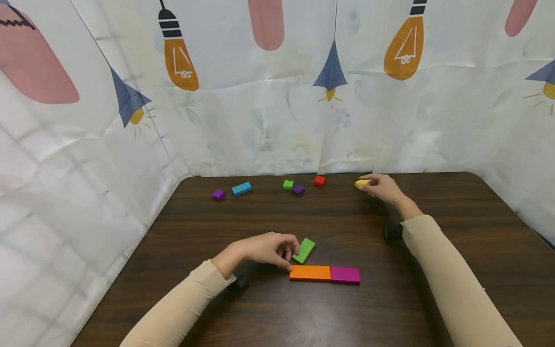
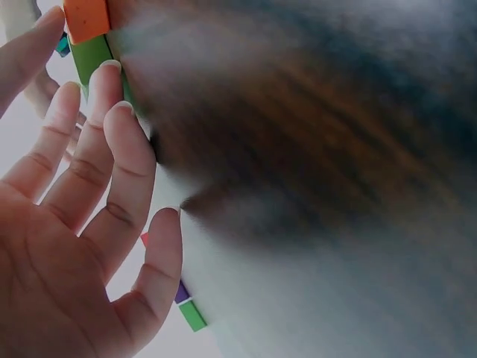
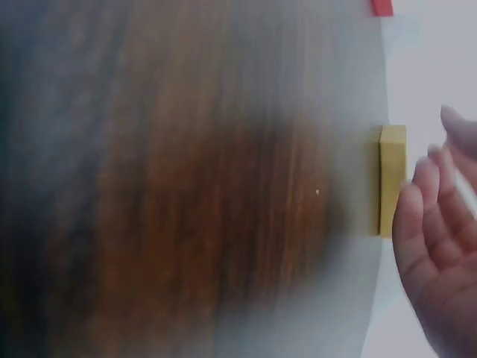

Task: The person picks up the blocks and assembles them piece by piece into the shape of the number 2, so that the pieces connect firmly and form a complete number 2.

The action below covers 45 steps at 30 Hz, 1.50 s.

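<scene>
My left hand [image 1: 266, 248] hangs over the table with loosely bent fingers. Its thumb is at the left end of an orange block [image 1: 310, 273], and a fingertip is by a tilted green block [image 1: 304, 251]; whether they touch is unclear. A magenta block [image 1: 345, 275] lies end to end with the orange one. At the far side, my right hand [image 1: 381, 188] reaches to a yellow block [image 1: 361, 184]. In the right wrist view its relaxed fingers are beside the yellow block [image 3: 393, 181], not wrapped round it.
Along the back lie a purple block [image 1: 218, 194], a blue block [image 1: 242, 188], a small green block [image 1: 288, 184], a dark purple block [image 1: 298, 190] and a red block [image 1: 319, 180]. Behind the dark wooden table [image 1: 195, 299] hangs a printed white curtain [image 1: 243, 130].
</scene>
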Tool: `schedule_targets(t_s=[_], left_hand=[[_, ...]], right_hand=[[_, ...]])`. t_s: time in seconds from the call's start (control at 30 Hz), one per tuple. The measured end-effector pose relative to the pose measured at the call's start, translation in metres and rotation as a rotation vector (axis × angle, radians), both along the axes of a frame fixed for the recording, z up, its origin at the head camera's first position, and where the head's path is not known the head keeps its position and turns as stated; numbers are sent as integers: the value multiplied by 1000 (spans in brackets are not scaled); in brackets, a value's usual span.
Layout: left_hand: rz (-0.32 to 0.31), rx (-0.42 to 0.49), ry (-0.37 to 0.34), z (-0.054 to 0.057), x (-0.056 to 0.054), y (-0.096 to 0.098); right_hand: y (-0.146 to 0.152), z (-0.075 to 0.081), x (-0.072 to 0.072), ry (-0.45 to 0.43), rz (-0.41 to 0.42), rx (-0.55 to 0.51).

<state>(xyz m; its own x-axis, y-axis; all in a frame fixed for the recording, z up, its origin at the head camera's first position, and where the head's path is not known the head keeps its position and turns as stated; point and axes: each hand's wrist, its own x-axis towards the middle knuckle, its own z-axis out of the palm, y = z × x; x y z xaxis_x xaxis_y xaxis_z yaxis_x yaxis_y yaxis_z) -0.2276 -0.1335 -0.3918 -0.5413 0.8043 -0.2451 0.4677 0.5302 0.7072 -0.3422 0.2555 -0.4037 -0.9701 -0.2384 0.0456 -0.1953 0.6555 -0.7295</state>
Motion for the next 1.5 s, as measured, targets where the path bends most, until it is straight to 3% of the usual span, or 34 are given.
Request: schedule_targets(t_s=[0.17,0.57,1.13,1.5], left_hand=[[10,3,-15,0,0,0],[38,-10,-40,-1,1,4],[43,-12,-58,0,1,1],[50,-20,-56,-1,1,2]], right_hand=[[1,-3,-5,-53,-109,27],[2,0,-14,-169,-135,52],[-8,4,-16,-159,-138,149],[-5,0,-14,-129,-177,151]])
